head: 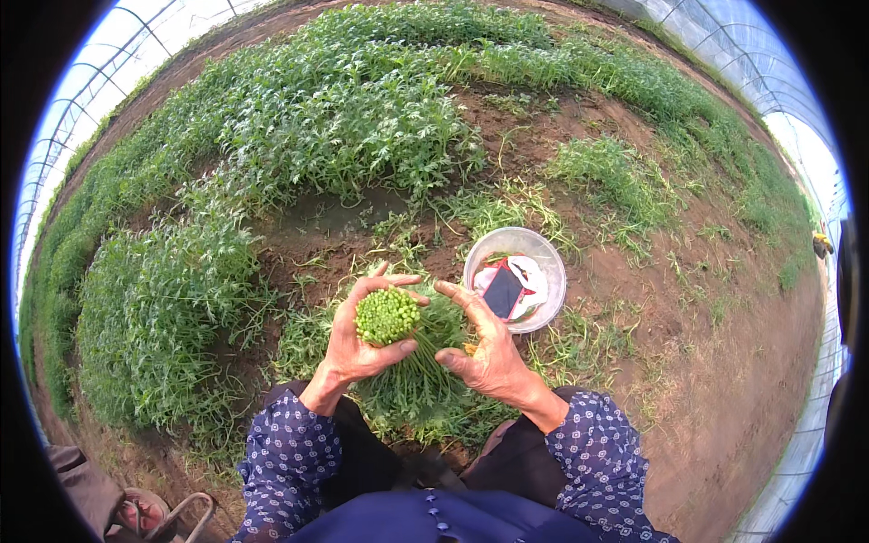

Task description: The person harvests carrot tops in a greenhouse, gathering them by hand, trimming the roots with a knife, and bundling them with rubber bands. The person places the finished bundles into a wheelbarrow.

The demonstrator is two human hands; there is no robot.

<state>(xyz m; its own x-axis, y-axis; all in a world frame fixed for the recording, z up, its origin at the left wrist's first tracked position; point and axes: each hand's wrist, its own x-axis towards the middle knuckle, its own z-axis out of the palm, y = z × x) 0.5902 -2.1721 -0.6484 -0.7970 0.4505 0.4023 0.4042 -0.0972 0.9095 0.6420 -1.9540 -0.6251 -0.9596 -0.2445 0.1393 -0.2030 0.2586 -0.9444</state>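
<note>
My left hand (360,336) is wrapped around a round bundle of green stems (387,315), with the cut ends facing up towards me. To the right of the bundle, my right hand (485,346) is held apart from it with thumb and fingers spread; a small orange thing (470,348) shows by its palm, and I cannot tell what it is. Beneath both hands, feathery leafy greens (414,390) lie between my knees. Beyond my right hand stands a clear plastic tub (558,282) holding a dark flat object (503,292) with a red edge and something white.
Rows of leafy plants (339,129) grow ahead and on the left. Loose cut stems (597,339) litter the soil at the right. A metal hoop-like handle (193,509) and a shoe (144,509) are at the lower left. Arched greenhouse film (733,41) rises at the sides.
</note>
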